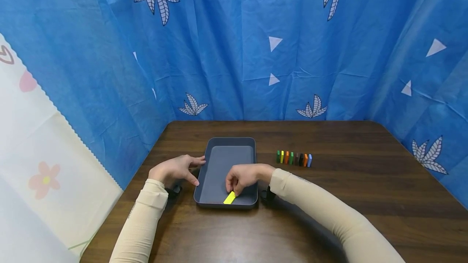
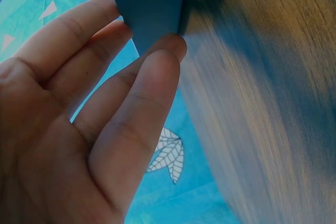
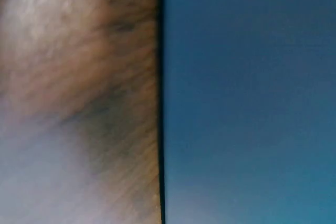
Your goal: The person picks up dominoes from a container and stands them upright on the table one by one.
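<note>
A dark grey rectangular tray (image 1: 224, 165) sits on the wooden table. Inside its near end, my right hand (image 1: 244, 177) pinches a flat yellow block (image 1: 230, 198) between thumb and fingers, low over the tray floor. The right wrist view holds only the tray's outer wall (image 3: 247, 98) and blurred wood; the hand is out of that picture. At the tray's left side is my left hand (image 1: 179, 169), thumb and fingers extended along the rim. Seen from the left wrist, the fingertips (image 2: 170, 45) meet the tray's outer wall (image 2: 149, 3), with nothing gripped.
Right of the tray, a row of small upright blocks (image 1: 291, 158) in green, yellow, orange, black and blue stands on the table (image 1: 347, 190). A blue curtain (image 1: 226, 52) hangs behind the table, and a white cloth (image 1: 44, 141) hangs at the left.
</note>
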Motion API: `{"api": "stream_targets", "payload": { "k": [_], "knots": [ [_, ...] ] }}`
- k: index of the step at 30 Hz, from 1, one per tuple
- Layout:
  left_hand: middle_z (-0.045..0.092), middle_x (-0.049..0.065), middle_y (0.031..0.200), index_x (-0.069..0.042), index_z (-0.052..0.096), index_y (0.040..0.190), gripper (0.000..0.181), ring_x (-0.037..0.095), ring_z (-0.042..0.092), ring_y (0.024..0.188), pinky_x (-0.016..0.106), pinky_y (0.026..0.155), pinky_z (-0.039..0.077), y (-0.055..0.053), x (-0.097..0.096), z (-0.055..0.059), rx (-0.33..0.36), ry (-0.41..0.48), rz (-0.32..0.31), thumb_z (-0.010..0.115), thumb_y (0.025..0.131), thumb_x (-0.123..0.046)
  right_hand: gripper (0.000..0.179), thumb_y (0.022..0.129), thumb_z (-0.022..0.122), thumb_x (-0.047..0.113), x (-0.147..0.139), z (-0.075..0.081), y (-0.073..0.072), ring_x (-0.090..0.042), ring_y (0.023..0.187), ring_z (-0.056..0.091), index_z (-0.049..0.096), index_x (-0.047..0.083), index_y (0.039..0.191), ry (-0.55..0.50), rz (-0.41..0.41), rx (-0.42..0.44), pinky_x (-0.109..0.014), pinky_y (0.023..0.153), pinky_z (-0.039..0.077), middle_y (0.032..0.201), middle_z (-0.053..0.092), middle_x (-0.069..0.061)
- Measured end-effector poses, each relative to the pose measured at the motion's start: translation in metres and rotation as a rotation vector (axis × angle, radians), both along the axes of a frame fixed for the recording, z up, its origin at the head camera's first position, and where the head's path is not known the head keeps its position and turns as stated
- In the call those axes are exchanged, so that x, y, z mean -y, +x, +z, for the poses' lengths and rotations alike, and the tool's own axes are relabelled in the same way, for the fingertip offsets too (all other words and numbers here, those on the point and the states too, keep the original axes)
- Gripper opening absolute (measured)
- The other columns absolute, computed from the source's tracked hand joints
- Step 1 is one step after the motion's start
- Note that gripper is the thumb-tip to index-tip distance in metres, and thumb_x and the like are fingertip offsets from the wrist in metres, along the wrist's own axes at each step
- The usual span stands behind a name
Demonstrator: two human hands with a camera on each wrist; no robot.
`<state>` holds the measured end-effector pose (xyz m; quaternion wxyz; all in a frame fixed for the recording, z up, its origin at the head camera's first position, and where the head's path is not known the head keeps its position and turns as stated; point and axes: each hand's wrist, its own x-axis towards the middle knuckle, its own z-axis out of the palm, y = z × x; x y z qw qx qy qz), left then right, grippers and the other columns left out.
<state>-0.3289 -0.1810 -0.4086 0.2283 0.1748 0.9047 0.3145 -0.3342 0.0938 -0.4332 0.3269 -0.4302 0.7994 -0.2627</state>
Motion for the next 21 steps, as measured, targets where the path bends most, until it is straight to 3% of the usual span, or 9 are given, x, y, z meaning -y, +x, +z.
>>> {"api": "stream_targets", "payload": {
  "k": [4,11,21],
  "knots": [
    [0.032,0.008,0.164,-0.007,0.048,0.149,0.085,0.038,0.032,0.149,0.056,0.115,0.037,0.0004,0.0,-0.0002,-0.018,-0.013,-0.007,0.089,0.074,-0.016,0.02,0.081,0.076,-0.008,0.0016,-0.0022,-0.0004,-0.004,0.071,0.055,0.073,0.007,0.094,0.037,0.028,-0.018,-0.016,0.067,0.05,0.081,0.063,0.005],
    [0.032,0.008,0.164,-0.007,0.048,0.149,0.085,0.038,0.033,0.149,0.056,0.115,0.037,0.0009,0.0003,-0.0005,-0.027,-0.008,-0.01,0.089,0.074,-0.017,0.021,0.079,0.079,-0.006,0.0052,-0.0051,0.0027,-0.002,0.068,0.052,0.071,0.01,0.09,0.071,0.033,-0.106,-0.015,0.064,0.047,0.076,0.059,0.007],
    [0.032,0.004,0.164,-0.011,0.048,0.149,0.086,0.036,0.029,0.151,0.059,0.117,0.034,0.0003,0.0,-0.0023,0.013,0.015,0.035,0.089,0.074,-0.016,0.016,0.083,0.077,-0.002,0.0038,-0.0029,0.0068,-0.002,0.068,0.053,0.072,0.012,0.088,0.065,0.004,-0.111,-0.015,0.064,0.047,0.076,0.061,0.01]
  ]
}}
